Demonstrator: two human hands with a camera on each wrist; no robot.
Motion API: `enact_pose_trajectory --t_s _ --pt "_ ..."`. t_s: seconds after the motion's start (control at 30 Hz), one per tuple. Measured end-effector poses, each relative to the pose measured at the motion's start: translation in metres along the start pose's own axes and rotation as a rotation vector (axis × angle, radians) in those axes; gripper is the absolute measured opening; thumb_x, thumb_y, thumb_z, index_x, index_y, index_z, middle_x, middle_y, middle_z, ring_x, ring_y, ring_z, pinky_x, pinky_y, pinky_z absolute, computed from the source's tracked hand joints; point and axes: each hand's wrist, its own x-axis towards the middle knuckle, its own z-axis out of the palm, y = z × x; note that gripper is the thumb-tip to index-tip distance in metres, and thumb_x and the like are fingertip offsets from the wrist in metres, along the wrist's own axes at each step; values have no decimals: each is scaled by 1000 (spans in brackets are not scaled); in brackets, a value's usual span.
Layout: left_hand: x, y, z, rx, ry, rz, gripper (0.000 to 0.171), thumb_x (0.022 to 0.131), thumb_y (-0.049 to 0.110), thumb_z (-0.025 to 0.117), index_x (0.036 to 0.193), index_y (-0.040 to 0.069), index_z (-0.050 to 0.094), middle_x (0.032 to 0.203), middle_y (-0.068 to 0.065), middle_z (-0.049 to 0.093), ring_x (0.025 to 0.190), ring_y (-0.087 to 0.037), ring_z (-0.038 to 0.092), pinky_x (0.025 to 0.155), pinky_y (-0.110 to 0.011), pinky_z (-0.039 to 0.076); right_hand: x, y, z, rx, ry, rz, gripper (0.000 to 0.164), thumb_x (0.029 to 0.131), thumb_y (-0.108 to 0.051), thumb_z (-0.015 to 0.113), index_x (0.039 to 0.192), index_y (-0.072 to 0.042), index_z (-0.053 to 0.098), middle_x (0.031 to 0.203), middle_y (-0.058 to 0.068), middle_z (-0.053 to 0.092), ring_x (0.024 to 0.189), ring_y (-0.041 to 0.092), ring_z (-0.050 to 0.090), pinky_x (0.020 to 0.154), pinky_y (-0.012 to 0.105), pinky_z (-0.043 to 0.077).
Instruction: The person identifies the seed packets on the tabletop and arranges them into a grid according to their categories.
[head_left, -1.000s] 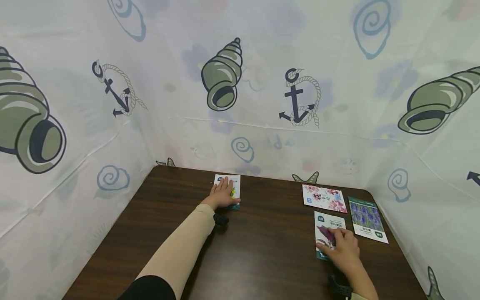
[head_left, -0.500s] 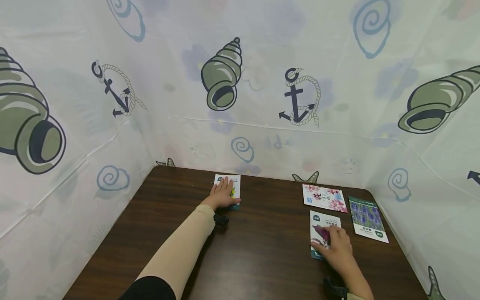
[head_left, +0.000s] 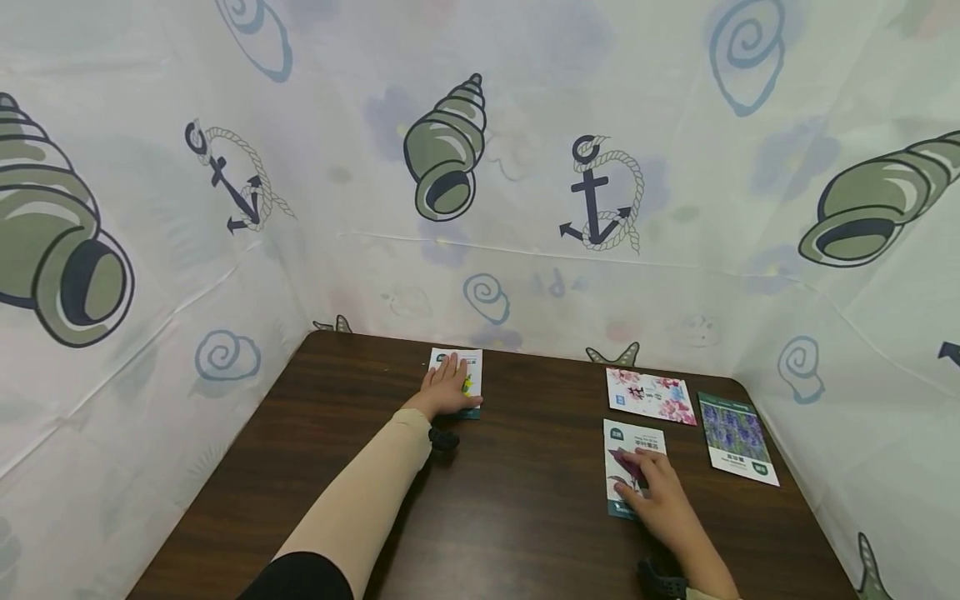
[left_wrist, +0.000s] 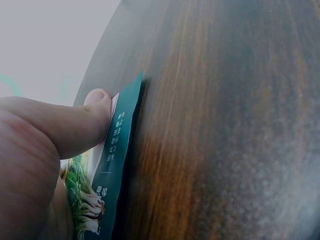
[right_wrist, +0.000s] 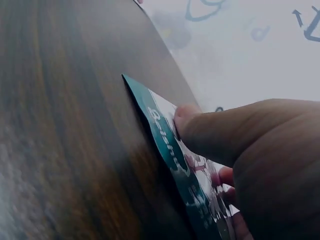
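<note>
My left hand (head_left: 444, 392) lies with fingers spread on a white seed packet (head_left: 473, 364) near the table's far edge. In the left wrist view the thumb rests on that packet's face beside its dark green end strip (left_wrist: 120, 142), where leafy greens are printed. Over at the right, my right hand (head_left: 663, 500) has its thumb and fingertips on another seed packet (head_left: 615, 433), white with a purple plant picture. Its teal strip (right_wrist: 167, 142) shows in the right wrist view, flat along the table, the thumb pressing its face. The fingers partly cover both packets.
A pink-flowered white packet (head_left: 651, 396) lies sideways behind the right hand. Beside it, near the table's right edge, is a packet with purple flowers (head_left: 738, 437). Patterned cloth walls (head_left: 525, 208) rise around the brown wooden table (head_left: 525, 500).
My right hand has slid its packet to the left along the table, away from the purple-flower packet. The left hand and its packet have stayed in place.
</note>
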Motion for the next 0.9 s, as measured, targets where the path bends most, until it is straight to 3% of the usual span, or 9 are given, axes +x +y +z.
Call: enact_pose_trajectory --t_s 0.37,0.7,0.9 --pt "-6 6 -3 -14 7 -6 108 105 67 60 177 16 -2 183 -8 -21 171 -28 -19 138 -58 -9 2 -13 5 -26 -65 23 54 100 -14 78 151 -4 63 157 29 51 145 54 49 118 75 41" --pt "-5 5 0 18 12 -15 108 105 69 58 177 16 -2 183 -8 -20 172 -28 -17 139 -58 -7 13 -43 33 -83 -147 44 61 103 -22 75 159 -8 55 163 29 48 153 53 45 124 70 38" --pt "-5 5 0 3 23 -8 107 105 68 58 177 16 -2 183 -8 -19 172 -29 -17 138 -58 -7 19 -58 41 -100 -141 28 61 102 -21 76 158 -5 56 161 31 49 150 53 48 123 70 40"
